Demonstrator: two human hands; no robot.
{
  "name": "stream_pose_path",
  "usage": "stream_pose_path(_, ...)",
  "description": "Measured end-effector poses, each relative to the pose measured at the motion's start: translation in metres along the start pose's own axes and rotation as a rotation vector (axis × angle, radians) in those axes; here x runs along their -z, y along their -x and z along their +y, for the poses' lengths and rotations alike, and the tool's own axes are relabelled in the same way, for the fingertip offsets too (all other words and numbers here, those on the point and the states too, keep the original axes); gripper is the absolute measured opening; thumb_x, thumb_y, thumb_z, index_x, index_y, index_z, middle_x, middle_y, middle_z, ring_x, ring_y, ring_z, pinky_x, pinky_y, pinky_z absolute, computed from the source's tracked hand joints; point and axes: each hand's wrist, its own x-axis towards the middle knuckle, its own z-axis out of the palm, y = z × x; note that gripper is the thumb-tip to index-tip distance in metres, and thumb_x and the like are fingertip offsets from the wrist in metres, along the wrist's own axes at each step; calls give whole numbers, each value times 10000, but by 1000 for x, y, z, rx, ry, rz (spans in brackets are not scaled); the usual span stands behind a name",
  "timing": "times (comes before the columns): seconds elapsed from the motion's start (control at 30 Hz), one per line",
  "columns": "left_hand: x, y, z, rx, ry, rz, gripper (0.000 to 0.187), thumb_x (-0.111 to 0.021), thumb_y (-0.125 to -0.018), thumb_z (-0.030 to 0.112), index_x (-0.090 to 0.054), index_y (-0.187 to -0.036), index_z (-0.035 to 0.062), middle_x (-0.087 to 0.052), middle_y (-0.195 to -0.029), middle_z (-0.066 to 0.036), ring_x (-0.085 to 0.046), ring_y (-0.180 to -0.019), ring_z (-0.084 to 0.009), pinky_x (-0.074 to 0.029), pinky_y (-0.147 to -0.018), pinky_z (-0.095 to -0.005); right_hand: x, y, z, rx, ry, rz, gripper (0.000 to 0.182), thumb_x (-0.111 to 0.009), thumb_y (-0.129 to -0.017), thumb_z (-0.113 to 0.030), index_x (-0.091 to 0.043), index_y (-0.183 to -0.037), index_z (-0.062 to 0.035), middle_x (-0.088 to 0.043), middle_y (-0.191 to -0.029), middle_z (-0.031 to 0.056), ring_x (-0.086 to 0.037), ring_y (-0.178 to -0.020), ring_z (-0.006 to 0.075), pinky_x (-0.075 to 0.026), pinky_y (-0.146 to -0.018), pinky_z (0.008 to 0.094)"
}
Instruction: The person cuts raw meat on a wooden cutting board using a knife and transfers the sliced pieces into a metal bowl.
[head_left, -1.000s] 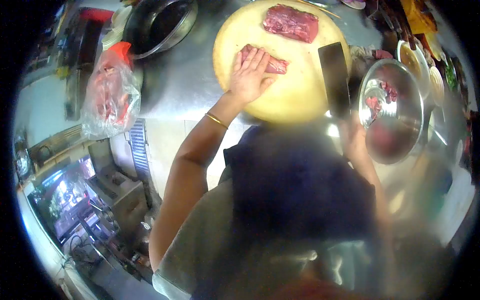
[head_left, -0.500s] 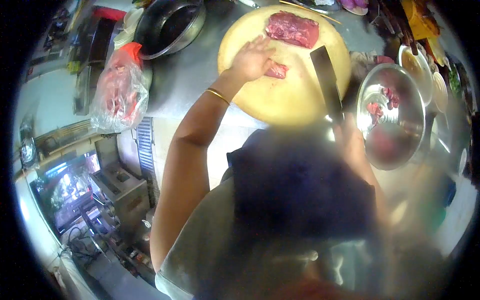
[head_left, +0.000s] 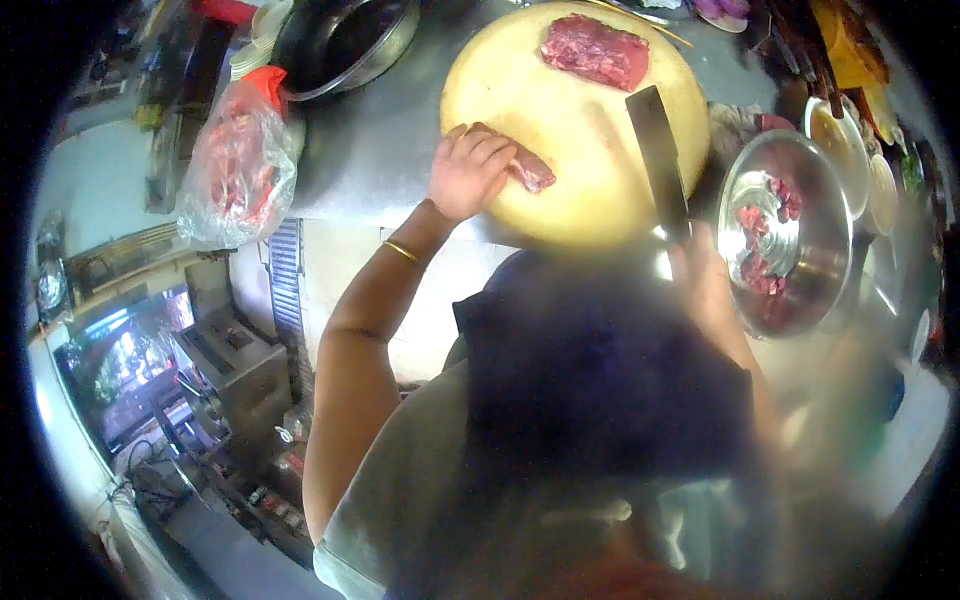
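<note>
My left hand [head_left: 470, 170], with a gold bangle at the wrist, is closed over a small strip of raw meat [head_left: 533, 172] near the left edge of a round yellow cutting board [head_left: 590, 200]. Part of the strip is hidden under my fingers. In my right hand [head_left: 703, 275] is the handle of a cleaver [head_left: 657, 150], its broad dark blade lying over the board's right side and pointing away from me. A larger slab of raw meat [head_left: 596, 52] rests at the far side of the board.
Right of the board stands a steel bowl [head_left: 735, 250] with several meat pieces in it. A black-lined pan [head_left: 345, 45] sits at the far left, near a clear plastic bag of red contents [head_left: 235, 165]. White bowls [head_left: 838, 150] line the right.
My left hand has moved left and nearer to me, closing over the small meat strip and shifting it along. The cleaver in my right hand stays almost where it was.
</note>
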Motion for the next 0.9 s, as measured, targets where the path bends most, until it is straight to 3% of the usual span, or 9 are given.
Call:
stream_pose_path(0.13,-15,-12,3,102,-76,-49,279,-675,-763,208,-685,-1041,185,-675,-1077,-1,-593,-1095,-210,-397,-1035,-467,1,-3,-3,18,-32,-12,276,-577,-940,-146,-470,-1167,-32,-643,-806,248,-644,-757,453,-503,-656,499)
stream_pose_path(0.23,-15,-35,-3,321,146,-299,250,-672,-789,204,-702,-1037,192,-691,-1057,-28,-621,-1055,-230,-437,-985,-461,0,-4,2,41,-65,-27,265,-571,-940,-132,-468,-1163,-32,-641,-815,249,-638,-758,459,-497,-657,504)
stream_pose_path(0.37,-16,-60,-20,312,305,98,284,-671,-807,159,-705,-1089,172,-705,-999,-61,-660,-938,-272,-511,-861,-406,0,-5,3,37,3,-18,271,-568,-942,-125,-465,-1173,-29,-639,-816,253,-637,-760,458,-492,-659,503)
stream_pose_path(0.4,-13,-62,-24,202,233,175,267,-650,-831,142,-708,-1090,160,-700,-1030,-48,-653,-978,-268,-521,-856,-388,1,-4,-1,33,2,-11,275,-568,-942,-125,-464,-1177,-27,-638,-815,254,-638,-761,457,-491,-659,502)
stream_pose_path(0.5,-16,-54,-10,13,91,131,299,-655,-840,184,-693,-1135,156,-686,-1120,-45,-625,-1092,-271,-496,-940,-398,5,0,-11,10,32,-18,288,-568,-942,-121,-461,-1188,-19,-636,-811,256,-640,-765,452,-491,-661,497)
stream_pose_path(0.53,-32,-34,-4,7,-22,-133,502,-640,-873,384,-588,-1331,185,-535,-1405,-97,-452,-1343,-296,-370,-1103,-454,5,-1,-12,5,45,-20,292,-569,-941,-119,-460,-1192,-16,-635,-810,257,-642,-767,451,-491,-661,496)
stream_pose_path(0.63,-32,-7,22,123,86,-320,782,-589,-842,625,-403,-1494,234,-255,-1595,-149,-194,-1487,-328,-165,-1193,-521,2,0,-7,37,-3,0,295,-565,-944,-127,-460,-1194,-10,-635,-806,260,-643,-761,449,-492,-657,495)
stream_pose_path(0.67,-33,-6,21,134,90,-438,915,-557,-801,736,-307,-1540,258,-81,-1633,-171,-59,-1510,-352,-65,-1202,-537,2,2,-5,54,-17,19,297,-565,-945,-132,-460,-1195,-11,-635,-802,260,-644,-759,447,-492,-656,495)
stream_pose_path(0.9,-22,-7,20,112,135,-430,858,-612,-800,669,-334,-1527,310,-100,-1627,-189,-46,-1500,-408,-40,-1178,-609,4,-7,0,59,-14,-16,286,-573,-946,-159,-480,-1187,-36,-636,-800,248,-649,-765,442,-498,-648,485)
